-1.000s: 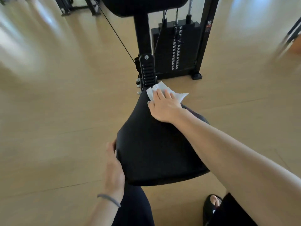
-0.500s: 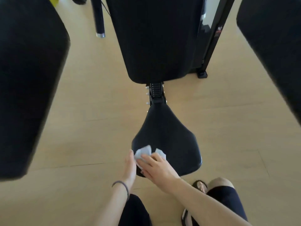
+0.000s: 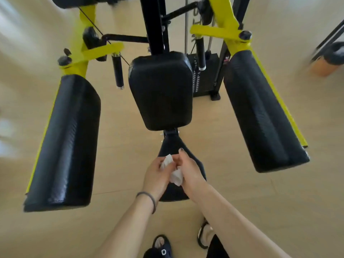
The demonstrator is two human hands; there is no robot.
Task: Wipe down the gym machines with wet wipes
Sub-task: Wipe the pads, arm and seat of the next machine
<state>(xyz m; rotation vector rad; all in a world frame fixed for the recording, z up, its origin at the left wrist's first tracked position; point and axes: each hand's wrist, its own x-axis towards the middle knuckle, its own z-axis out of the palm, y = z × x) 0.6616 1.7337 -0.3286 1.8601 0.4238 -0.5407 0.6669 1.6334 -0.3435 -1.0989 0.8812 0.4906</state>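
Note:
A white wet wipe [image 3: 174, 171], crumpled, is held between both my hands above the machine's black seat [image 3: 170, 146]. My left hand [image 3: 157, 175] grips its upper end and my right hand [image 3: 189, 169] holds its lower part. The seat is largely hidden under my hands. Behind it stands the black back pad [image 3: 161, 90]. Two long black arm pads flank it, one on the left [image 3: 65, 142] and one on the right [image 3: 260, 110], on yellow arms.
The yellow frame [image 3: 219, 30] and black upright post [image 3: 154, 25] rise at the top. A weight stack [image 3: 204, 77] stands behind the back pad. An orange and black object [image 3: 329, 60] sits at the far right. Pale wood floor [image 3: 242, 183] lies all round; my sandalled feet are below.
My right hand drew the wipe from the seat's far end to its near edge, then both hands lifted it off the seat. The view rose and now takes in the whole machine.

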